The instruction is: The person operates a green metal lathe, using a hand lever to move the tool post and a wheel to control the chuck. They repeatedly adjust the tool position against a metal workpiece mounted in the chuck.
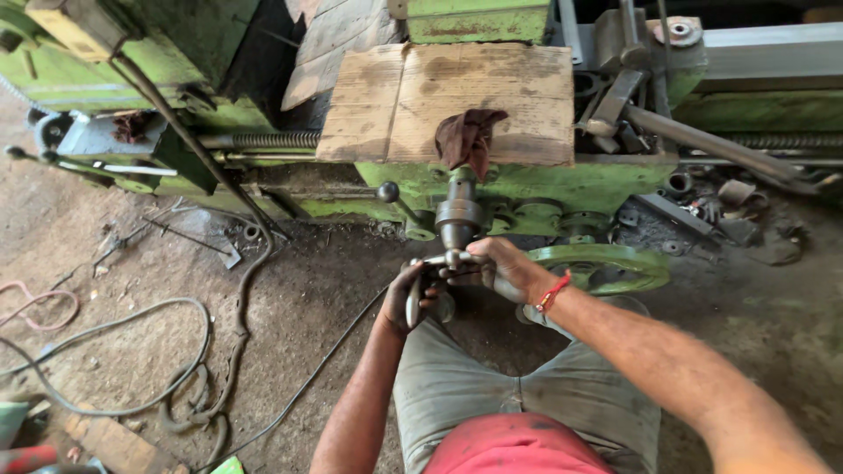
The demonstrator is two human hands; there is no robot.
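Observation:
My left hand is closed around a short metal crank handle on the front of a green lathe. My right hand, with a red thread at the wrist, grips the hub where that handle meets a grey steel shaft sticking out of the lathe's apron. Both hands are greasy. A dark red rag hangs over the edge of the wooden board just above the shaft.
A green handwheel sits right of my right hand. A ball-ended lever projects left of the shaft. Cables and a hose lie looped on the dirt floor to the left. Metal scraps lie at right.

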